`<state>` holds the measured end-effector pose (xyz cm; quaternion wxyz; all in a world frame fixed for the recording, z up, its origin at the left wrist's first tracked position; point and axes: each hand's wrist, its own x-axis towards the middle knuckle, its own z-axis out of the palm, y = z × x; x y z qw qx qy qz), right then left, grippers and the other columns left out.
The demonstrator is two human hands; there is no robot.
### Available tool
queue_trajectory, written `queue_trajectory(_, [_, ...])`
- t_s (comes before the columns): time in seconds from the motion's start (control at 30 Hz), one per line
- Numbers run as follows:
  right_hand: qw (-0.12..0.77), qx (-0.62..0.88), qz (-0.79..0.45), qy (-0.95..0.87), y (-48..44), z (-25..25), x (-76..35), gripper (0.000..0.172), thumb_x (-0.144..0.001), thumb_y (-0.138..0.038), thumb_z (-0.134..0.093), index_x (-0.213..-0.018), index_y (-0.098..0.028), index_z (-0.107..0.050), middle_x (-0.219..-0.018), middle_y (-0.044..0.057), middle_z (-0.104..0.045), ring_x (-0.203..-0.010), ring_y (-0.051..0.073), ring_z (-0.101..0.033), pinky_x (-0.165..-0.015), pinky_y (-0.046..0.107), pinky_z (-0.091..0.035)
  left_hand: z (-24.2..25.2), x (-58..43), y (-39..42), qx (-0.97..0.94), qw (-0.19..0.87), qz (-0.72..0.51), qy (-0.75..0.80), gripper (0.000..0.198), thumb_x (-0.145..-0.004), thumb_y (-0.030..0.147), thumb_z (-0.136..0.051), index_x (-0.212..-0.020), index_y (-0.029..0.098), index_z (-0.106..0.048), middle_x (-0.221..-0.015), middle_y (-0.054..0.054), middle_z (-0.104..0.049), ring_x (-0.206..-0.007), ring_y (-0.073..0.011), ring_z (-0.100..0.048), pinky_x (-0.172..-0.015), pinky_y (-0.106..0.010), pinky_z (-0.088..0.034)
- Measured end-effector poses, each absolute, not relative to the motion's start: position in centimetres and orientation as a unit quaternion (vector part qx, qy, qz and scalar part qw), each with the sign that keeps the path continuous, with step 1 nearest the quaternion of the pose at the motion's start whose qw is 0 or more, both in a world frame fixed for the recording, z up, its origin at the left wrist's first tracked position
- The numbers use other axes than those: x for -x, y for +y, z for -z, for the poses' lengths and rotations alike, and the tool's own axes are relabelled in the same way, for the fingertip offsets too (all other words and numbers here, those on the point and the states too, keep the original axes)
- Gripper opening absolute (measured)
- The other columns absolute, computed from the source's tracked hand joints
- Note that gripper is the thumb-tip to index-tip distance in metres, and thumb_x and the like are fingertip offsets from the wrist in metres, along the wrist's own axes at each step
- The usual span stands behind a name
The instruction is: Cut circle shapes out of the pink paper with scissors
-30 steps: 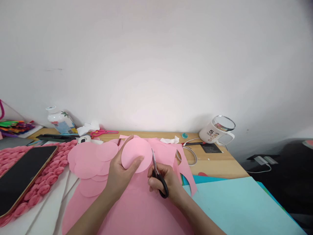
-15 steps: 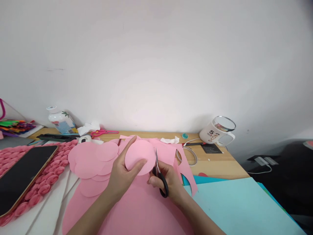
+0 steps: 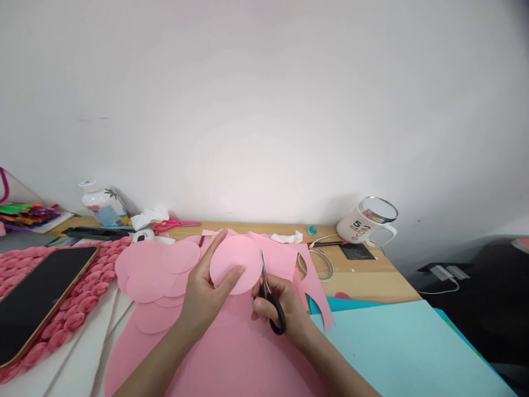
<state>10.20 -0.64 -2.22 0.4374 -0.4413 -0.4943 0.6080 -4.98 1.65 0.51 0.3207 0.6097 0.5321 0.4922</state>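
My left hand (image 3: 202, 295) pinches a round pink paper disc (image 3: 233, 259), thumb on its face and forefinger along its left edge. My right hand (image 3: 281, 309) grips black-handled scissors (image 3: 270, 300), whose blades point up and meet the disc's right edge. Both hands work above a large pink paper sheet (image 3: 231, 353) lying on the wooden table (image 3: 372, 275). A pile of cut pink circles (image 3: 157, 270) lies just left of my left hand.
A light blue sheet (image 3: 392, 347) lies at right. A white mug (image 3: 366, 223), cable and tissue stand at the back. A black tablet (image 3: 37, 295) rests on a pink knitted mat at left. Pink scissors (image 3: 173, 224), a bottle (image 3: 101, 204) and markers line the back left.
The disc has turned and shifted slightly in my left hand. The scissors' blades have moved along its right edge, opening and closing a little.
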Motion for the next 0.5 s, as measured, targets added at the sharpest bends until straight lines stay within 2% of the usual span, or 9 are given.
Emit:
queue_trajectory(0.27, [0.451, 0.415, -0.602, -0.512, -0.65, 2.57, -10.20, 0.006, -0.064, -0.015, -0.054, -0.061, -0.017, -0.050, -0.042, -0.007, -0.048, -0.040, 0.010, -0.048, -0.042, 0.020, -0.036, -0.29, 4.99, 1.79, -0.598, 0.346, -0.500, 0.522, 0.059, -0.073, 0.035, -0.063, -0.128, 0.030, -0.044, -0.131, 0.000, -0.051, -0.115, -0.0218, -0.049, -0.089, -0.025, -0.043])
queue_trajectory(0.4, [0.466, 0.412, -0.596, -0.508, -0.58, 2.67, -10.24, 0.007, -0.066, -0.014, -0.052, -0.059, -0.018, -0.050, -0.042, -0.007, -0.047, -0.042, 0.010, -0.049, -0.045, 0.021, -0.039, -0.60, 4.98, 1.83, -0.572, 0.362, -0.501, 0.539, 0.060, -0.072, 0.037, -0.063, -0.128, 0.026, -0.045, -0.122, -0.003, -0.057, -0.110, -0.0248, -0.051, -0.082, -0.026, -0.046])
queue_trajectory(0.5, [0.474, 0.424, -0.584, -0.504, -0.53, 2.54, -10.27, 0.009, -0.067, -0.016, -0.051, -0.058, -0.018, -0.049, -0.042, -0.007, -0.046, -0.044, 0.010, -0.051, -0.047, 0.021, -0.039, -0.72, 4.97, 1.86, -0.558, 0.385, -0.523, 0.517, 0.050, -0.077, 0.039, -0.057, -0.124, 0.023, -0.049, -0.118, -0.005, -0.059, -0.102, -0.0224, -0.055, -0.074, -0.024, -0.048])
